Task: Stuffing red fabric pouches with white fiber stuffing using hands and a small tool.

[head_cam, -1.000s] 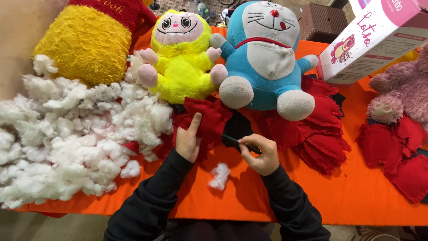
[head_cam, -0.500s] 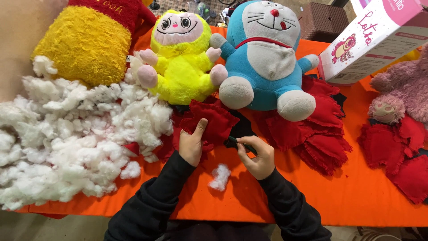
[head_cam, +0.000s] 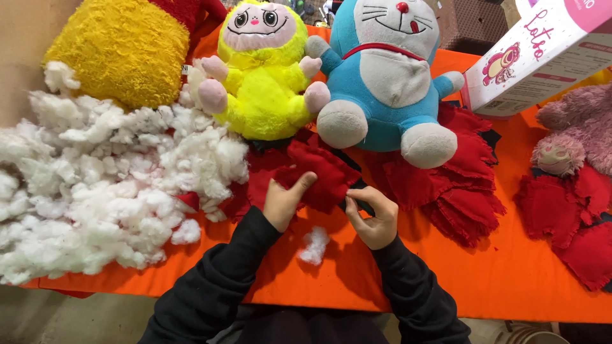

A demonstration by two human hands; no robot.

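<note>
Fingers of left hand [head_cam: 285,199] pinch red fabric piece [head_cam: 317,175]; right hand [head_cam: 373,216] fingers pinch its right edge; orientation unclear.

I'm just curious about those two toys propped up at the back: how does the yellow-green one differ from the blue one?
The yellow-green plush toy has shaggy, bright fur and a pink face; the blue plush toy looks smoother, with a white face and belly and a red collar. The blue one is bulkier, with big white feet, while the yellow-green one has small pink paws. Both sit upright side by side on the orange table cover.
</note>
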